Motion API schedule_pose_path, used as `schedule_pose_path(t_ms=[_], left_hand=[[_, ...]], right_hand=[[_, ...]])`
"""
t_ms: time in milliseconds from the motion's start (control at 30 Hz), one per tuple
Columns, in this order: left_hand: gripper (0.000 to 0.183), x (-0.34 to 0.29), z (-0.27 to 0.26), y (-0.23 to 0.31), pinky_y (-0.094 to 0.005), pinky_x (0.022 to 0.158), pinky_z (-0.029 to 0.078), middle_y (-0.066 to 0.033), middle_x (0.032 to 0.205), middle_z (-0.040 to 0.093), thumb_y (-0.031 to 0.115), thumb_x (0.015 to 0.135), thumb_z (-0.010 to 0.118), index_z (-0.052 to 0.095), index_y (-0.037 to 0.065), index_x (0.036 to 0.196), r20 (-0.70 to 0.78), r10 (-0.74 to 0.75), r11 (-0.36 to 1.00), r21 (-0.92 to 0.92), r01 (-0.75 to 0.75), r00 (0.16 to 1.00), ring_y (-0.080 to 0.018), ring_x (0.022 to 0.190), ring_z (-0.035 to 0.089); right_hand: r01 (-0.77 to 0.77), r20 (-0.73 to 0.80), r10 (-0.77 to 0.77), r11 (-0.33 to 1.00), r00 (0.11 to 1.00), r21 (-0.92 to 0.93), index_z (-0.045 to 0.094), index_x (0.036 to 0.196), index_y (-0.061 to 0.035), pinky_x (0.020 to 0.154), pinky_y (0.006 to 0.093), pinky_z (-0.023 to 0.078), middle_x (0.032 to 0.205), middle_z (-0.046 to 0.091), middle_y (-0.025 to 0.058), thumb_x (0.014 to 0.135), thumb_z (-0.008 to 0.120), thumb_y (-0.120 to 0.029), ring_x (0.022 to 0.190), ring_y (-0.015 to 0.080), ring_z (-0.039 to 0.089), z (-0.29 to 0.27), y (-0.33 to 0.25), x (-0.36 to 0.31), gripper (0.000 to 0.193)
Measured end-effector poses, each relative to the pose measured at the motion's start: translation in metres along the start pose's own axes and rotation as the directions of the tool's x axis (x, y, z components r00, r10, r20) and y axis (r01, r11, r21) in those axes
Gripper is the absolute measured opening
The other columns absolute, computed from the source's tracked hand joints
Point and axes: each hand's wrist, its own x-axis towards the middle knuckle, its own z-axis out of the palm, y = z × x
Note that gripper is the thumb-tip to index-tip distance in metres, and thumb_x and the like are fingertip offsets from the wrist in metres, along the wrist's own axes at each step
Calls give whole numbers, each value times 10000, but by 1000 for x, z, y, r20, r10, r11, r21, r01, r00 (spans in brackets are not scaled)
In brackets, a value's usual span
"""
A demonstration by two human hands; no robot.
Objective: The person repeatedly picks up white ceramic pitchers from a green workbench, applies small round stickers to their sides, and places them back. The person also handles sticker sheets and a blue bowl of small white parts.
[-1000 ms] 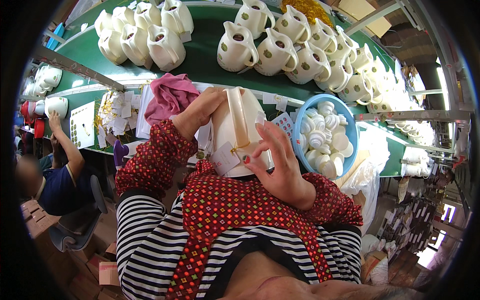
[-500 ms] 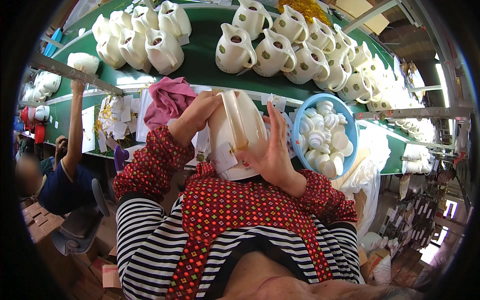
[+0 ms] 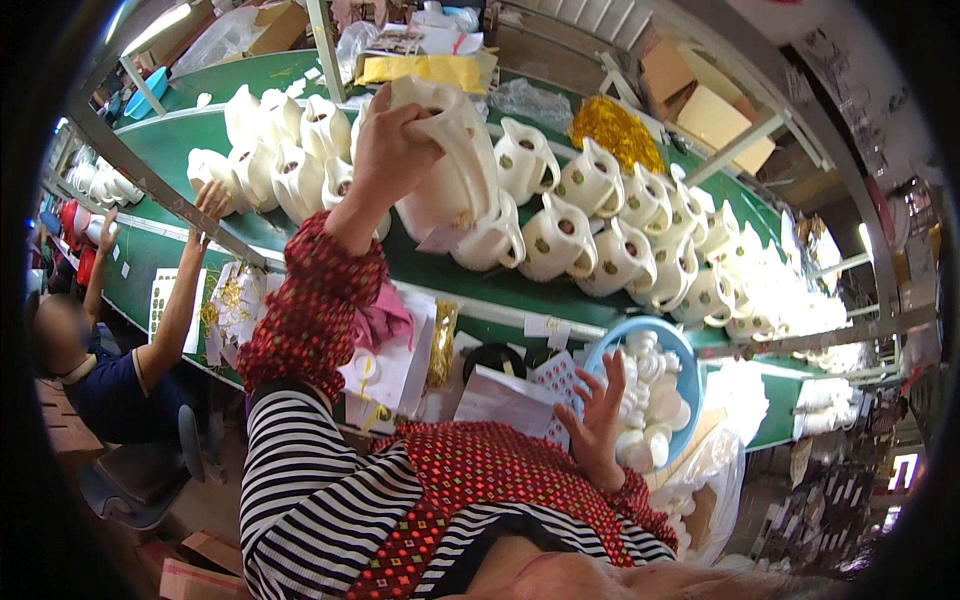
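Note:
My left hand (image 3: pixel 392 150) is closed on the upper part of a cream ceramic pitcher (image 3: pixel 445 185), held out over the green table. A small white tag (image 3: pixel 440 239) hangs from the pitcher's handle side. Behind and beside it stand several like pitchers, the nearest (image 3: pixel 490 245) partly hidden by the held one. My right hand (image 3: pixel 597 420) is empty with its fingers spread, just in front of a light blue basin (image 3: pixel 698 370). White ceramic lids (image 3: pixel 655 385) fill that basin.
A pink cloth (image 3: pixel 385 318), papers, a sticker sheet (image 3: pixel 556 385) and a black round object (image 3: pixel 493 361) lie along the near edge. Gold ties (image 3: pixel 615 135) are heaped at the back. On the left, a co-worker (image 3: pixel 125 385) reaches over the table. Metal posts frame the bench.
My left hand has carried the pitcher from my lap forward and up over the table. My right hand has left the pitcher and moved right, close to the basin. The view has tilted up.

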Motion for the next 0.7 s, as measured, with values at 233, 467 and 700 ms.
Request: schedule_pose_path(t_ms=[233,467,700], left_hand=[[405,75,116,-133,-486,1125,433,-308,1565,374,155,707,820,771,118,1107,-114,47,954,299,-11,992,-496,1351,463],[305,60,221,-226,-539,1154,372,-341,1591,317,155,757,789,735,97,1051,-133,59,954,298,-17,989,-520,1416,393],[744,55,196,-212,-672,1167,312,-280,1697,130,180,863,689,395,126,1545,398,-290,865,498,61,870,-475,1527,248]], right_hand=[[-14,12,15,997,1000,-81,648,1304,9,1081,404,490,1555,420,164,875,820,-134,1303,285,557,3,10,31,484],[-67,89,85,979,992,-191,706,1190,16,1118,405,443,1501,481,170,897,776,-21,1363,283,508,-8,35,55,304],[-150,43,153,986,987,-68,753,1052,17,1056,367,493,1396,570,165,889,768,15,1264,253,579,9,34,68,164]])
